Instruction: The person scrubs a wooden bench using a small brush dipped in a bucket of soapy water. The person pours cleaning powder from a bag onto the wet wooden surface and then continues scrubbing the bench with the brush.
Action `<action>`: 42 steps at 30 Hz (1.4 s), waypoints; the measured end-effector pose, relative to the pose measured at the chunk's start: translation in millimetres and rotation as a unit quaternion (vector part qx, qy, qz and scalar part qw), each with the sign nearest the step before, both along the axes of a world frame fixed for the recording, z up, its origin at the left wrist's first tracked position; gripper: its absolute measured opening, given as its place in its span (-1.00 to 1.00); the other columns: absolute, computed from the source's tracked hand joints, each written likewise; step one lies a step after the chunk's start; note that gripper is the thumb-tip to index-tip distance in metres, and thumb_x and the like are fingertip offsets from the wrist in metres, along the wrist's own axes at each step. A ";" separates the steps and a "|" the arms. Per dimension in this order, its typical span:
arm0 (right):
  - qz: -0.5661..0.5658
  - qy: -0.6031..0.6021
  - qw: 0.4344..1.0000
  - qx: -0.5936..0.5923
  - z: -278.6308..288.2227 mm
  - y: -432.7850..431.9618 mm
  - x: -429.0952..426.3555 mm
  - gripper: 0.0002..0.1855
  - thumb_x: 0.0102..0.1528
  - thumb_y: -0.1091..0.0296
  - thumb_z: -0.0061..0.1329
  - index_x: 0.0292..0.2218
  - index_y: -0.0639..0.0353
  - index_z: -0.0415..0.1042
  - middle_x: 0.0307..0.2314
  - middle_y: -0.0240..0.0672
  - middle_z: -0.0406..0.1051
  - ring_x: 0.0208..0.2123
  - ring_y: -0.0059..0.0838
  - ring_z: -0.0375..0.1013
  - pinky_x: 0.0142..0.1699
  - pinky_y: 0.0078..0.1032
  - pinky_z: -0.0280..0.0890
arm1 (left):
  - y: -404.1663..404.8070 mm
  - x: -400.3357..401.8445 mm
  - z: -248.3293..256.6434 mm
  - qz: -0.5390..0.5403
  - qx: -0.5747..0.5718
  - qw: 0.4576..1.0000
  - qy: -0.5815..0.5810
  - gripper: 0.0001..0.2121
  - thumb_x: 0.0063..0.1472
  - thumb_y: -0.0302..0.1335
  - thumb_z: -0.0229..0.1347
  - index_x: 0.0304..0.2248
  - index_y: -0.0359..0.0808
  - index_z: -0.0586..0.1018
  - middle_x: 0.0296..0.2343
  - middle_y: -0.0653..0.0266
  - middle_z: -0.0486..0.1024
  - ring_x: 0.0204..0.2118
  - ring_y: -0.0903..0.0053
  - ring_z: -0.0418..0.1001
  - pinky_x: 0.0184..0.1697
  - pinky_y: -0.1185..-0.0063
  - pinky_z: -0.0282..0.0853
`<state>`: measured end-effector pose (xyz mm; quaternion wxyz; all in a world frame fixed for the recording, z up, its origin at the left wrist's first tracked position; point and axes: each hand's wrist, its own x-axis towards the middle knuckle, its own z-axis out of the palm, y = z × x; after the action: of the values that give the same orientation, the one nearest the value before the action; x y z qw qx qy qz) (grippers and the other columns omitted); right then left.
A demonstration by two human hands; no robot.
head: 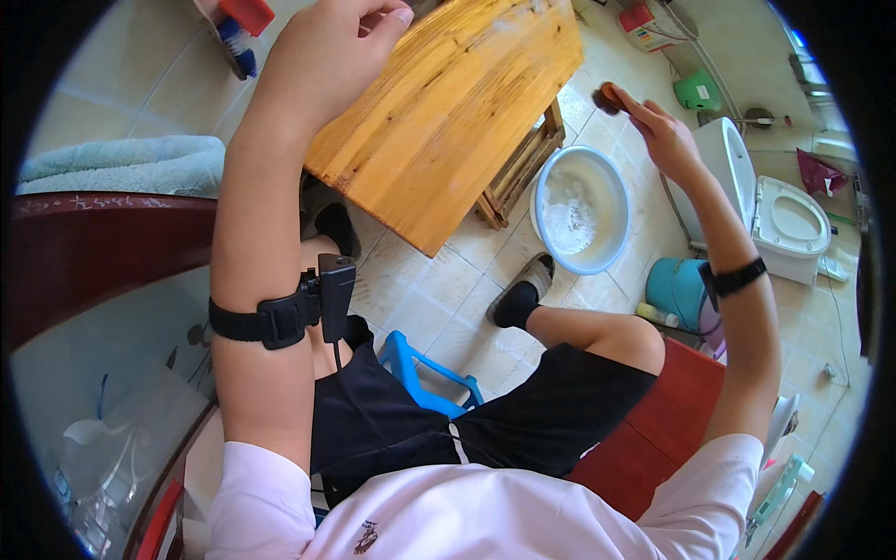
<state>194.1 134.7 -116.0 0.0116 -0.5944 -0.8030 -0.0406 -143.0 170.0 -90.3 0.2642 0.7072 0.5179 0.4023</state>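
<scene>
My right hand (665,140) grips a small brush with a brown back and dark bristles (607,99), held out beyond the right side of a wooden tabletop (462,126). A pale blue-rimmed basin (623,203) of sudsy, cloudy water stands on the tiled floor below that hand. At the top of the view is my left hand (343,49), over the far left edge of the tabletop, its fingers curled and partly cut off by the frame. Whether it holds anything cannot be made out. The wood looks wet in places.
A blue plastic stool (420,381) is between my legs. At right stand a toilet (791,217), a teal bucket (673,283) and a green container (698,91). A light towel (126,168) lies at left behind a dark red panel edge (119,245). A blue-and-white brush (236,45) shows top left.
</scene>
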 end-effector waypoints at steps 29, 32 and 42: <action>-0.033 0.646 0.762 -0.029 24.7 26.3 -192.4 -0.62 0.05 0.38 -0.30 -0.07 0.17 0.12 -0.58 -0.37 0.17 -0.73 -0.69 0.14 -0.70 -0.68 0.13 | 27.7 0.2 -74.1 -0.015 0.039 0.998 0.042 -0.77 0.03 -0.32 -0.07 -0.40 -0.31 0.45 -0.55 0.12 0.43 -0.50 0.37 0.39 -0.43 0.56 0.26; -0.056 0.663 0.744 0.059 -19.2 65.2 -174.2 -0.61 0.04 0.40 -0.30 -0.06 0.15 0.11 -0.57 -0.34 0.18 -0.71 -0.63 0.14 -0.67 -0.66 0.14 | 22.2 -10.2 -73.2 0.020 0.014 0.999 0.044 -0.77 0.03 -0.32 -0.08 -0.40 -0.31 0.46 -0.57 0.14 0.43 -0.53 0.39 0.39 -0.44 0.58 0.26; 0.004 0.364 0.914 0.178 -166.2 47.1 -142.4 -0.51 -0.03 0.48 -0.24 -0.02 0.13 0.04 -0.53 -0.20 0.21 -0.52 -0.24 0.26 -0.46 -0.46 0.21 | -2.5 -22.1 -71.9 0.020 -0.011 0.992 0.126 -0.81 0.03 -0.37 -0.07 -0.42 -0.30 0.46 -0.55 0.13 0.42 -0.53 0.40 0.38 -0.45 0.57 0.26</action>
<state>51.6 181.8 -282.2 0.4090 -0.5529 -0.7250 0.0366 -165.1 167.5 -162.2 0.1965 0.7385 0.5659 0.3095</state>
